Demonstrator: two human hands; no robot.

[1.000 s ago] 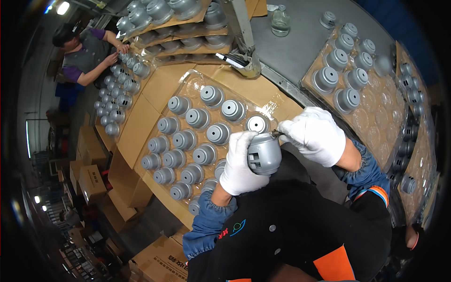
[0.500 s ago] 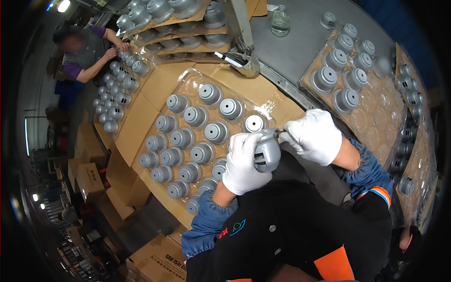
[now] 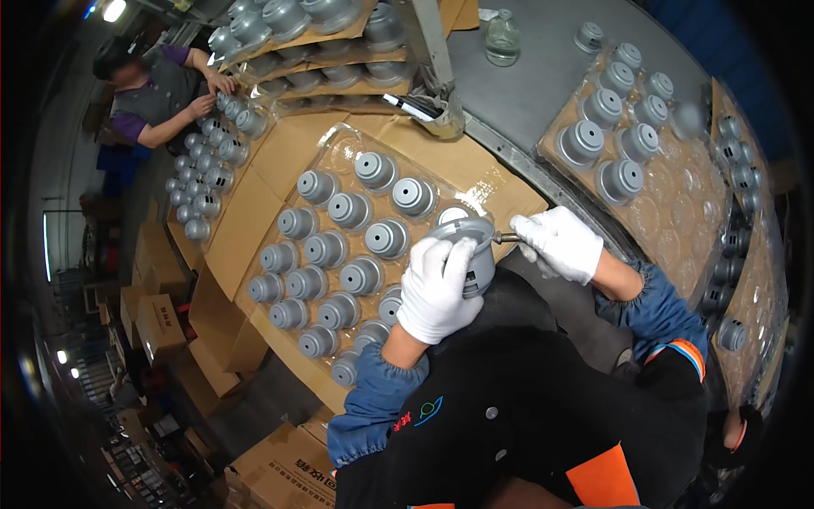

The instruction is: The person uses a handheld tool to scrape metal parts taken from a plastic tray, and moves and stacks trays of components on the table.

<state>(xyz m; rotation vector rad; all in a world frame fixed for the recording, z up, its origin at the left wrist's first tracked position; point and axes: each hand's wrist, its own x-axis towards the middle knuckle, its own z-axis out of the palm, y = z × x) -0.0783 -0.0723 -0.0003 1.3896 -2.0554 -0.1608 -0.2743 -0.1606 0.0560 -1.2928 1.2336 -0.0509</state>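
Head camera view: the left hand [image 3: 439, 288], in a white glove, has its fingers curled snugly on a gray cup [image 3: 483, 254]. The cup is in front of the person, between the two hands, with its wide top facing up and tipped a little. A bit of its inside shows, and dark square holes are in its side. The right hand [image 3: 561, 244], also in a white glove, has its fingers pinched on a thin tool [image 3: 506, 238]. The tool points left, and its tip is at the cup's side, just under the rim. I cannot tell if the tip goes in.

Left of the grip is a clear tray [image 3: 346, 144] on cardboard. Rows of other cups [image 3: 386, 239] sit in its round pockets, with flat ends up and a dark dot in each middle. The nearest one is partly hidden behind the held cup.

Up and right of the right hand, a second tray [image 3: 666, 204] has cups at one end and bare pockets at the other. Past it stands a clear bottle [image 3: 502, 42] with see-through liquid inside. Far up and left of the grip, a stack of trays [image 3: 354, 32] holds more cups. A box [image 3: 284, 465] with dark writing is low and left of the left hand.
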